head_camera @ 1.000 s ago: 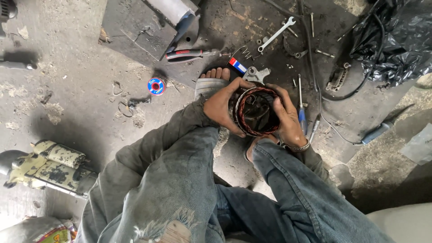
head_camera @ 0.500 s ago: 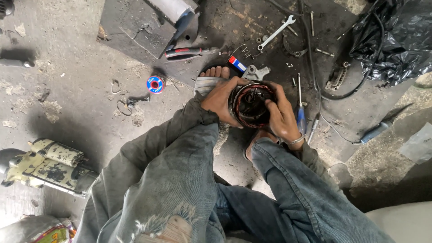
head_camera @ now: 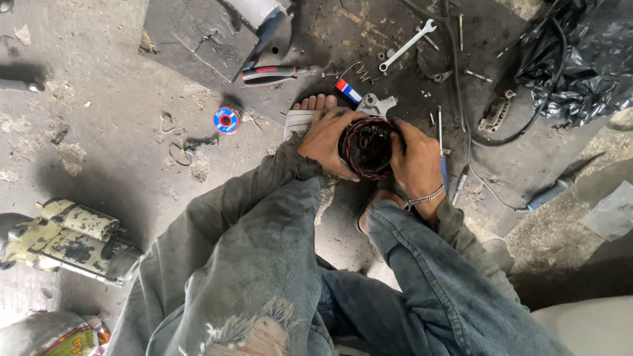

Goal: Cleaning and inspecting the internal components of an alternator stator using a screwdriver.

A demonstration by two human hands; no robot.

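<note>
Fingers [head_camera: 343,118] curled shut on a round stator winding [head_camera: 366,148] — clasped between left hand [head_camera: 328,142] and right hand [head_camera: 414,158], held above the sandalled foot [head_camera: 308,116], just beside a blue-handled screwdriver [head_camera: 442,153] — rim gripped both sides.

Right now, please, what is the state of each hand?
Left hand: closed around the left side of the copper coil ring.
Right hand: closed on the right side of the same ring.

One wrench [head_camera: 407,45], one solder spool [head_camera: 226,120], perhaps two screwdrivers [head_camera: 277,72].
</note>
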